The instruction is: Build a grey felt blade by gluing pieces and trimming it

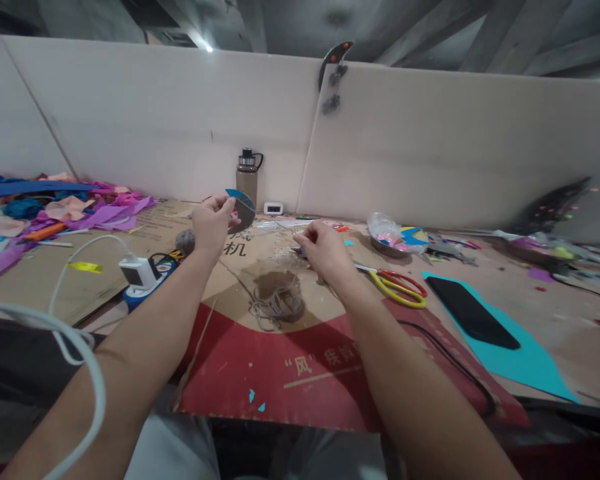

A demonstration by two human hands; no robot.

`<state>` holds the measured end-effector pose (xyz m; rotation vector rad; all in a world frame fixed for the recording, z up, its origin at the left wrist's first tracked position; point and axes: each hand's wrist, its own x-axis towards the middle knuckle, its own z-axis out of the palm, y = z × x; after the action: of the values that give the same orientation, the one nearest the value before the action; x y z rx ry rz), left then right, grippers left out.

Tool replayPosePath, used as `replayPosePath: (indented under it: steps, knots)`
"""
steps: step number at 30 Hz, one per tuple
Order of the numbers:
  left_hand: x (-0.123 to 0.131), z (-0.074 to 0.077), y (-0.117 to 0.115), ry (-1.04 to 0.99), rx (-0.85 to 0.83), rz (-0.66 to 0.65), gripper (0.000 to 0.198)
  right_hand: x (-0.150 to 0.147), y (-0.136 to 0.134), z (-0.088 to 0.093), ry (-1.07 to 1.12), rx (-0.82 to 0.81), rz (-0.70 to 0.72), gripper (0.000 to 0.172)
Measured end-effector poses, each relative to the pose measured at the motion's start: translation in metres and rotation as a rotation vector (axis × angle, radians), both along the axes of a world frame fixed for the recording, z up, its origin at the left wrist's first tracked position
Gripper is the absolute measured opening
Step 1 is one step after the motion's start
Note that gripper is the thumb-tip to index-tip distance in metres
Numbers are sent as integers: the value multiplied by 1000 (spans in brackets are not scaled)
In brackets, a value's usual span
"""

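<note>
My left hand (211, 223) is raised over the cardboard, its fingers closed on a dark rounded piece (243, 211) with a blue top edge. To the right, my right hand (326, 248) is in a pinch, thumb against forefinger. Whatever sits between those fingertips is too small and blurred to name. Below and between both hands lies a loose coil of grey cord (280, 305) on the red and brown cardboard (260, 347). A pair of scissors (399, 288) with red and yellow handles rests just right of my right forearm.
Behind the hands stand a bottle (247, 179) and a small white device (273, 208). A plug adapter (139, 273) with a white cable is at left, near coloured fabric scraps (65, 207). At right are a filled bowl (390, 245) and a black phone (473, 312) on turquoise sheet (525, 367).
</note>
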<state>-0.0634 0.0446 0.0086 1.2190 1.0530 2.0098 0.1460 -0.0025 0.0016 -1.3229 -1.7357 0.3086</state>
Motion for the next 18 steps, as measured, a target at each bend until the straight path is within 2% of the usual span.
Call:
replayPosePath:
  steps: [3, 7, 11, 14, 18]
  knots:
    - [8, 0, -6, 57, -20, -35, 13, 5, 6, 0, 64, 37, 25, 19]
    - [12, -1, -7, 40, -6, -106, 10, 12, 6, 4, 61, 1, 52, 15]
    - [7, -3, -1, 4, 12, -75, 10, 22, 9, 6, 6, -23, -42, 18]
    - [3, -2, 4, -11, -39, -27, 11, 28, 14, 7, 12, -25, -115, 21]
    - [1, 0, 4, -111, -132, -30, 13, 32, 14, 11, 96, 78, -243, 30]
